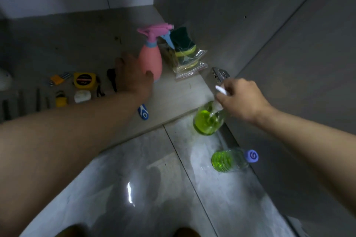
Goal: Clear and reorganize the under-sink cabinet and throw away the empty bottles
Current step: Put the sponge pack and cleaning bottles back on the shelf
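Observation:
A pink spray bottle (151,57) with a pink and blue trigger stands on the cabinet floor (173,98). My left hand (133,77) is wrapped around its lower left side. My right hand (240,98) grips the white pump top of a clear bottle (209,119) half full of green liquid, at the cabinet's front right corner. A second clear bottle (231,159) with green liquid and a purple cap lies on the tiled floor further right.
A plastic bag of sponges (185,54) leans against the cabinet's right wall. A yellow tape measure (84,80), a white roll (82,96), small clips and dark tools lie at the left. A blue-handled tool (143,112) shows under my left forearm. The open door with its hinge (219,74) is right.

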Available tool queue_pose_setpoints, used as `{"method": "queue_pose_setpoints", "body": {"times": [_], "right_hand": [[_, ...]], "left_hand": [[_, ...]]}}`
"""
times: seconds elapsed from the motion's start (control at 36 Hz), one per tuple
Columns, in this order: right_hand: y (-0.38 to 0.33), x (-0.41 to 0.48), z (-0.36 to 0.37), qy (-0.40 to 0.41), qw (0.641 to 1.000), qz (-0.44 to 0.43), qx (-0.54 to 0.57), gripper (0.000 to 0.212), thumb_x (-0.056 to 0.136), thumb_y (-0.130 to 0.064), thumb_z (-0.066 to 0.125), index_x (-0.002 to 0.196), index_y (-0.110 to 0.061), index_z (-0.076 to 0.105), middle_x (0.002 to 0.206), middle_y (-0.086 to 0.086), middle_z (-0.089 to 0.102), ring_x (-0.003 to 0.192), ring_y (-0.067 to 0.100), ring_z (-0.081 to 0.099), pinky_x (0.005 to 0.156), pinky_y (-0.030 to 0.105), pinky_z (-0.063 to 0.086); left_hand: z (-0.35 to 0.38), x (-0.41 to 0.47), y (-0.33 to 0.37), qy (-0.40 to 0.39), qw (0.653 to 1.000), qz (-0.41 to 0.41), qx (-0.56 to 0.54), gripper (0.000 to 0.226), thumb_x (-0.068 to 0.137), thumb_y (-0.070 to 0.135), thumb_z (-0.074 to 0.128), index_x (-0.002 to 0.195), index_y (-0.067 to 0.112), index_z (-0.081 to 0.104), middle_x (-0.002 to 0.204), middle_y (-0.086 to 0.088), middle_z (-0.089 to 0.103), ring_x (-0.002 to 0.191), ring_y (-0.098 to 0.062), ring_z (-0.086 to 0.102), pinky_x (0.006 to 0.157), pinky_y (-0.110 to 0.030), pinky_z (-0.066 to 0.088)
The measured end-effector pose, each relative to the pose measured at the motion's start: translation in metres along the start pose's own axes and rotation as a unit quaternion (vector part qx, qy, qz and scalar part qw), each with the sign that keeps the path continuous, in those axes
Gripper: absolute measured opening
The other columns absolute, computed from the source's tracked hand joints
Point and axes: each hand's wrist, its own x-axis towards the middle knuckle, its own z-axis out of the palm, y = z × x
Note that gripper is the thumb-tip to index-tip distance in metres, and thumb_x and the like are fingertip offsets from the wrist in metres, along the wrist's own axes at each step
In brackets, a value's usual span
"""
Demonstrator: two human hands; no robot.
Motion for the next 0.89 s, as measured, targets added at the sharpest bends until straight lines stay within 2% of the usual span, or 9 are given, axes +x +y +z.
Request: {"method": "queue_pose_setpoints", "body": {"times": [0.06,0.14,0.22,0.33,0.53,0.64,0.72,0.81,0.89], "right_hand": [[-0.014,0.008,-0.017,0.031,0.999,-0.004,0.022,0.028,0.082,-0.041,0.056,0.069,-0.016,0.053,0.069,0.009,0.06,0.076,0.036,0.06,0.065,0.031,0.043],[-0.039,0.017,-0.038,0.038,0.995,-0.017,0.09,0.031,0.086,-0.036,0.054,0.072,-0.008,0.06,0.063,0.01,0.067,0.06,0.027,0.069,0.064,0.038,0.058],[-0.059,0.023,-0.049,0.024,0.99,-0.037,0.136,0.028,0.086,-0.03,0.055,0.076,-0.004,0.062,0.066,0.012,0.069,0.048,0.018,0.068,0.058,0.038,0.06],[-0.069,0.022,-0.047,-0.003,0.972,-0.047,0.229,0.02,0.087,-0.021,0.062,0.072,-0.008,0.064,0.06,0.006,0.068,0.051,0.016,0.069,0.048,0.023,0.053],[-0.041,-0.007,-0.029,-0.062,0.925,-0.008,0.374,0.022,0.095,-0.021,0.067,0.104,-0.001,0.065,0.077,0.016,0.065,0.068,0.019,0.066,0.065,0.032,0.057],[-0.001,-0.03,-0.019,-0.07,0.992,0.013,0.104,0.02,0.088,-0.029,0.07,0.103,-0.018,0.063,0.086,0.001,0.066,0.084,0.023,0.064,0.079,0.03,0.049],[0.022,-0.058,-0.007,-0.226,0.963,0.055,-0.136,0.036,0.082,-0.047,0.07,0.106,-0.021,0.061,0.103,0.002,0.069,0.102,0.027,0.064,0.086,0.032,0.052],[0.035,-0.081,0.011,-0.31,0.923,0.117,-0.197,0.062,0.077,-0.06,0.07,0.122,-0.021,0.054,0.115,0.002,0.065,0.112,0.026,0.061,0.087,0.028,0.049],[0.046,-0.096,0.029,-0.291,0.93,0.155,-0.162,0.07,0.073,-0.058,0.077,0.125,-0.018,0.051,0.126,0.011,0.061,0.116,0.029,0.061,0.091,0.033,0.05]], "left_hand": [[0.0,-0.02,0.005,0.02,0.997,0.042,-0.061,0.046,0.082,0.023,0.071,0.121,0.007,0.051,0.125,-0.015,0.053,0.109,-0.031,0.055,0.089,-0.04,0.048],[0.008,-0.046,0.011,-0.136,0.963,0.076,-0.218,0.044,0.079,0.022,0.082,0.113,0.019,0.055,0.105,-0.005,0.056,0.085,-0.015,0.056,0.076,-0.032,0.048],[0.015,-0.059,0.014,-0.283,0.915,0.126,-0.259,0.081,0.067,0.032,0.094,0.134,0.03,0.049,0.125,0.004,0.058,0.106,0.004,0.06,0.086,-0.012,0.05],[0.02,-0.058,0.017,-0.264,0.912,0.16,-0.268,0.1,0.059,0.024,0.098,0.144,0.021,0.044,0.139,-0.003,0.053,0.12,-0.01,0.059,0.1,-0.028,0.052],[0.017,-0.056,0.006,-0.214,0.947,0.196,-0.135,0.096,0.053,0.041,0.095,0.136,0.03,0.049,0.128,0.003,0.061,0.112,-0.018,0.062,0.096,-0.04,0.055],[0.015,-0.057,-0.011,-0.183,0.965,0.127,-0.141,0.089,0.056,0.039,0.097,0.13,0.033,0.049,0.121,0.008,0.061,0.109,-0.018,0.062,0.09,-0.028,0.051],[0.009,-0.054,-0.018,-0.176,0.972,0.107,-0.109,0.089,0.059,0.043,0.094,0.132,0.029,0.045,0.119,0.004,0.059,0.104,-0.019,0.057,0.083,-0.026,0.042],[0.003,-0.05,-0.022,-0.178,0.975,0.094,-0.09,0.087,0.063,0.041,0.093,0.134,0.025,0.043,0.119,0.002,0.059,0.101,-0.02,0.056,0.081,-0.027,0.041],[0.0,-0.047,-0.023,-0.176,0.975,0.088,-0.1,0.084,0.064,0.032,0.094,0.134,0.018,0.048,0.127,-0.004,0.061,0.111,-0.025,0.06,0.093,-0.033,0.049]]}}
